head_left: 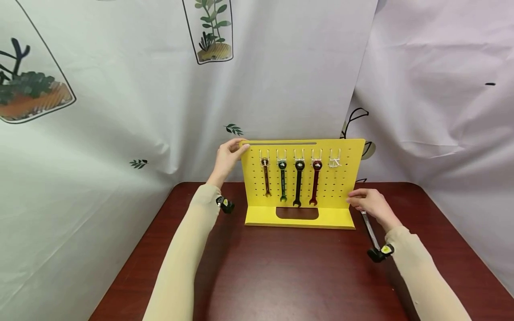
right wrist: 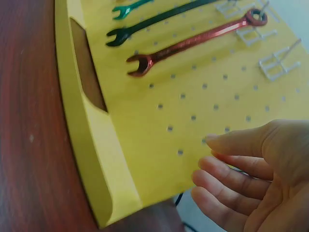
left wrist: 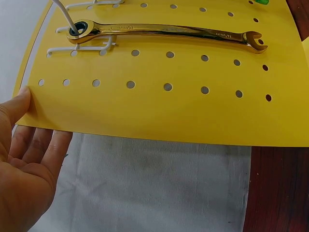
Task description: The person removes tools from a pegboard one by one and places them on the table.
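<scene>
A yellow pegboard stand [head_left: 257, 187] stands upright on the table. My left hand [head_left: 229, 158] pinches its upper left corner, thumb on the front and fingers behind, as the left wrist view shows. At its lower right edge is my right hand [head_left: 371, 205], fingers loosely bent and apart from the thumb; whether they touch the board, I cannot tell. White hooks carry a gold wrench [left wrist: 169, 32], a green wrench [head_left: 283, 180], a black wrench [head_left: 298, 183] and a red wrench [right wrist: 193, 42]. A silver wrench [head_left: 370, 229] lies under my right hand, partly hidden.
The dark red-brown table [head_left: 297, 272] extends around the stand. A white hook [head_left: 334, 160] juts from the board right of the red wrench. Behind the table hangs a pale curtain [head_left: 281, 89] with plant drawings.
</scene>
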Tool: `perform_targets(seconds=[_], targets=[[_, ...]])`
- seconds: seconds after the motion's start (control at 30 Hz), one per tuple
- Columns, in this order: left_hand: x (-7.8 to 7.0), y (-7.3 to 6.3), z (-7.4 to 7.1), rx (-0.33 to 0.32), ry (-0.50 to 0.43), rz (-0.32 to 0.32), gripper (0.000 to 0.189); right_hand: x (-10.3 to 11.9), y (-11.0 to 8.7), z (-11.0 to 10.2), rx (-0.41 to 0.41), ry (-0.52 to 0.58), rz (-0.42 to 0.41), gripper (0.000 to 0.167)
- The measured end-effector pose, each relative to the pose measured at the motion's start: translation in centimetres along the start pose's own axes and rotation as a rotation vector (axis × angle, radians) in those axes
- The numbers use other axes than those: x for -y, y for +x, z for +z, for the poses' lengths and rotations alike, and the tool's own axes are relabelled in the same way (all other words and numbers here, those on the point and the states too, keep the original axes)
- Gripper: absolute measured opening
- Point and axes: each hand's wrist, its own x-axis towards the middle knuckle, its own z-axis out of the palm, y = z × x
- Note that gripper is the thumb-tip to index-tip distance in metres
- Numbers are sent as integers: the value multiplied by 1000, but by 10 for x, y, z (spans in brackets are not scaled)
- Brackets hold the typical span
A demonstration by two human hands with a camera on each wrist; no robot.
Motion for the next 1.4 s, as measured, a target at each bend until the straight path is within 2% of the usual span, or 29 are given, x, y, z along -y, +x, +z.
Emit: perform_targets(seconds=[0.2, 0.33, 0.5, 0.7, 0.97, 1.17, 1.4], targets=[[1, 0, 0, 4, -1, 5, 39, 18, 9, 8, -12, -44, -62, 40], [1, -1, 0, 10, -1, 7, 38, 29, 14, 13, 17, -48, -95, 40], [-1, -2, -1, 7, 1, 4, 37, 41, 20, 22, 40, 17, -131, 39], [-1, -2, -1, 4, 2, -7, 39, 53, 26, 29, 23, 67, -162, 40], [-2, -2, 0, 7, 4, -9, 39, 66, 30, 35, -3, 138, -168, 50], [-1, -3, 0, 16, 5, -3, 40, 69, 33, 40, -22, 229, -165, 56], [-1, -5, -1, 4, 6, 8, 37, 68, 37, 49, -55, 308, -183, 51]])
